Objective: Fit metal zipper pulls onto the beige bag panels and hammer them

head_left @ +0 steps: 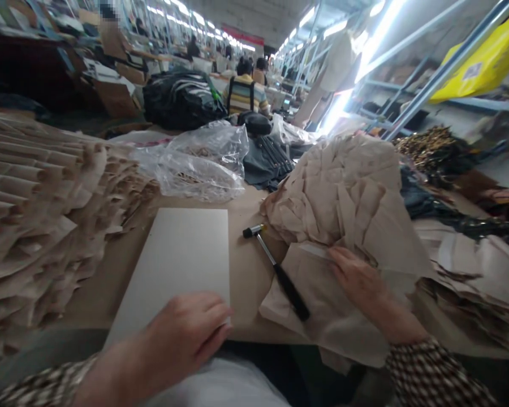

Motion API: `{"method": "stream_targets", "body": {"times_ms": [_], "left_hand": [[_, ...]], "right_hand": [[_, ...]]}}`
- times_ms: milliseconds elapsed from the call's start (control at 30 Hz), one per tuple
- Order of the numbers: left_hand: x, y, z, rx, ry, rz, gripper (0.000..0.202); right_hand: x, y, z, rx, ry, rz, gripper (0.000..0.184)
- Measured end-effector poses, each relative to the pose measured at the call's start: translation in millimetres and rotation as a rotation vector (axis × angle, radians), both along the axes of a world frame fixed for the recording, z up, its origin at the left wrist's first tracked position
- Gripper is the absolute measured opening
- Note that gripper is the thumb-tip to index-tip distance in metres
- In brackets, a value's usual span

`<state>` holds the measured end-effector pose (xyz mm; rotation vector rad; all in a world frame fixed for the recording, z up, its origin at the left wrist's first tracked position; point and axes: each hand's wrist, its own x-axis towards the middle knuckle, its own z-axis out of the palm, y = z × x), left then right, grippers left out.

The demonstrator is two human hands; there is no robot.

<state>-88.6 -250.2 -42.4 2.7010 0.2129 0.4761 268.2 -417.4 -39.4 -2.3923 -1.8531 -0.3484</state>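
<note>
My left hand (195, 328) is over the near right corner of a smooth white board (186, 254), fingers curled together. Whether anything is pinched in them is hidden. My right hand (360, 282) has its fingers on the upper edge of a beige cloth piece (322, 294), beside a pale strip (316, 250) along that edge. Thumb and underside of this hand do not show. Between the hands lies a small hammer (286, 282) with a black handle and metal head, its handle resting across the cloth.
Stacked beige cloth pieces (29, 209) cover the left side. A heap of beige cloth (339, 186) rises behind my right hand. Clear plastic bags (195, 164) and dark garments (265, 161) lie at the back. A person in a striped top (246, 93) sits farther off.
</note>
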Motion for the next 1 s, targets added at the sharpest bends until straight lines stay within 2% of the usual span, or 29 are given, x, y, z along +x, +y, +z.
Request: {"method": "stream_targets", "body": {"times_ms": [100, 167, 233, 333, 433, 500, 567, 667, 733, 800, 867, 933, 1000], "left_hand": [[60.3, -4.7, -0.9, 0.01, 0.164, -0.126, 0.016], [96.7, -0.5, -9.2, 0.058, 0.206, -0.157, 0.009], [127.8, 7.7, -21.8, 0.146, 0.225, -0.187, 0.017], [162.0, 18.5, -41.7, 0.212, 0.31, -0.19, 0.028], [177.8, 20.2, -53.0, 0.203, 0.363, -0.122, 0.026], [175.5, 19.6, -53.2, 0.204, 0.367, -0.096, 0.024], [161.5, 22.8, -49.6, 0.201, 0.35, -0.064, 0.026], [122.9, 37.2, -44.0, 0.183, 0.335, 0.116, 0.042], [94.4, 48.7, -43.2, 0.163, 0.387, 0.257, 0.051], [73.8, 56.4, -45.0, 0.149, 0.455, 0.329, 0.053], [65.8, 58.1, -47.8, 0.139, 0.485, 0.332, 0.05], [68.6, 55.7, -49.4, 0.124, 0.49, 0.327, 0.046], [76.7, 55.1, -49.6, 0.108, 0.489, 0.393, 0.048]], "right_hand": [[-3.8, 18.4, 3.0, -0.069, -0.104, -0.068, 0.027], [-5.6, 23.1, 3.0, -0.082, -0.135, -0.061, 0.026], [-6.4, 23.3, -0.4, -0.099, -0.162, -0.02, 0.028], [-6.7, 20.0, -7.2, -0.106, -0.161, -0.019, 0.028], [-6.2, 17.4, -11.5, -0.082, -0.149, -0.101, 0.033], [-4.3, 15.9, -14.4, -0.076, -0.151, -0.132, 0.033], [-0.8, 13.5, -19.0, -0.056, -0.139, -0.103, 0.033], [6.9, 8.0, -25.1, 0.043, -0.102, -0.02, 0.035], [11.6, 4.6, -21.9, 0.112, -0.045, -0.012, 0.033], [13.8, 2.8, -8.5, 0.186, 0.052, -0.043, 0.031], [13.0, 3.5, 14.2, 0.26, 0.165, -0.088, 0.027], [9.3, 6.8, 41.8, 0.31, 0.254, -0.162, 0.023], [3.7, 12.4, 69.0, 0.378, 0.325, -0.243, 0.02]]}}
